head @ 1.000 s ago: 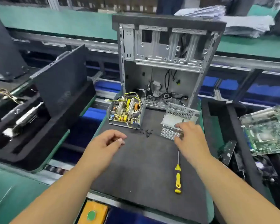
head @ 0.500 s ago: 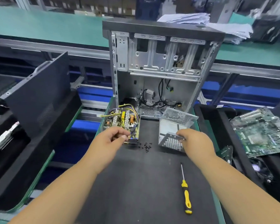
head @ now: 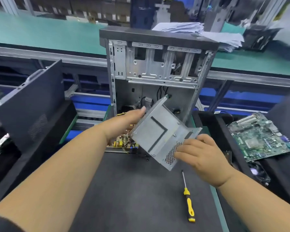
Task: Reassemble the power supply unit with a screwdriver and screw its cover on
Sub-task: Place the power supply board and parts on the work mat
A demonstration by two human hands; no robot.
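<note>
The grey metal power supply cover (head: 159,131) is lifted and tilted above the dark mat, its flat side toward me and its perforated end low. My right hand (head: 201,154) grips that perforated end. My left hand (head: 124,123) holds the cover's upper left edge, thumb on top. Below it, partly hidden by the cover and my left wrist, lies the open power supply base with its circuit board (head: 122,144). A screwdriver (head: 187,200) with a yellow and black handle lies on the mat near my right forearm. A black screw (head: 147,159) shows under the cover.
An open, empty computer case (head: 157,67) stands upright behind the power supply. A dark side panel (head: 32,104) leans in the black tray at left. A green motherboard (head: 259,138) lies in the tray at right. Stacked papers (head: 199,33) rest on the far bench.
My right hand has raised the cover off the mat and turned it flat side up. My left hand left the circuit board and took the cover's upper edge. The view moved closer.
</note>
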